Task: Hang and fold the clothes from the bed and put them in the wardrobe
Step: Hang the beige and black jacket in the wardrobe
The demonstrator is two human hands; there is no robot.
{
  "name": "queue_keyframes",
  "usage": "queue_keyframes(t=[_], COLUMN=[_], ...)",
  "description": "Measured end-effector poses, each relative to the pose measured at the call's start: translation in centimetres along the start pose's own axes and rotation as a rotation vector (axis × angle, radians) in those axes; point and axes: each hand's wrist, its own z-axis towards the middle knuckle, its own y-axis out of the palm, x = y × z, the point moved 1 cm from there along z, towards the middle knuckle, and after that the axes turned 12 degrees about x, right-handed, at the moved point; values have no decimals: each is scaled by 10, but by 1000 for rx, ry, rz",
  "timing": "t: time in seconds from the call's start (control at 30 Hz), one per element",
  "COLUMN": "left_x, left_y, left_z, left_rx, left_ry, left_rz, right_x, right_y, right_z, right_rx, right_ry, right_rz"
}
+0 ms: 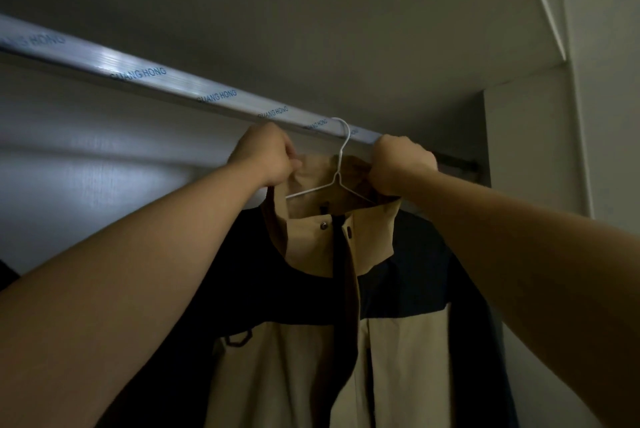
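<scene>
My left hand (pixel 268 154) and right hand (pixel 401 164) gripped the collar of the tan-and-navy fabric jacket (pixel 301 375) on a white wire hanger (pixel 337 178). It seemed light, limp and slippery; collar grips suited it.

text: GUANG HONG | print: blue, repeated along its length | on: wardrobe rail (pixel 145 76)

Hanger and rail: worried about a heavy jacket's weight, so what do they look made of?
The hanger looks like thin white-coated metal wire, judging by its slim twisted neck. The rail looks like silvery ribbed metal, possibly aluminium, glossy under what seems a printed protective film.
</scene>
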Motion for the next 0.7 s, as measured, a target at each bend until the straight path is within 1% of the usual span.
queue_keyframes(t=[0.03, 0.07, 0.13, 0.17, 0.2, 0.23, 0.27, 0.3, 0.37, 0.47, 0.53, 0.63, 0.7], left_x=[1, 2, 1, 0, 0, 0, 1, 2, 4, 4, -2, -5, 1], left_y=[-3, -6, -11, -14, -15, -15, -15, -15, -17, -24, -30, -35, -37], left_z=[-1, -2, -6, -9, -13, -16, -18, -20, -21, -23, -24, -20, -21], left_rx=[-88, -207, -486, -601, -674, -703, -706, -697, -644, -558, -450, -218, -159], left_ry=[-51, -111, -242, -305, -352, -383, -403, -413, -411, -396, -384, -374, -332], left_rz=[-8, -5, 56, 99, 119, 112, 87, 58, 27, 4, -29, -57, -19], right_x=[0, 0, 4, 7, 11, 14, 17, 18, 20, 25, 31, 38, 36], right_y=[1, 0, -8, -15, -21, -25, -29, -30, -29, -26, -29, -30, -28], right_z=[-1, -3, -5, -7, -10, -13, -16, -17, -17, -13, -11, -11, -17], right_rx=[-27, -115, -401, -548, -669, -756, -802, -794, -697, -584, -529, -473, -402], right_ry=[12, 68, 178, 206, 232, 257, 285, 309, 359, 458, 549, 638, 650], right_rz=[6, 58, 157, 154, 159, 196, 259, 325, 421, 479, 488, 467, 492])
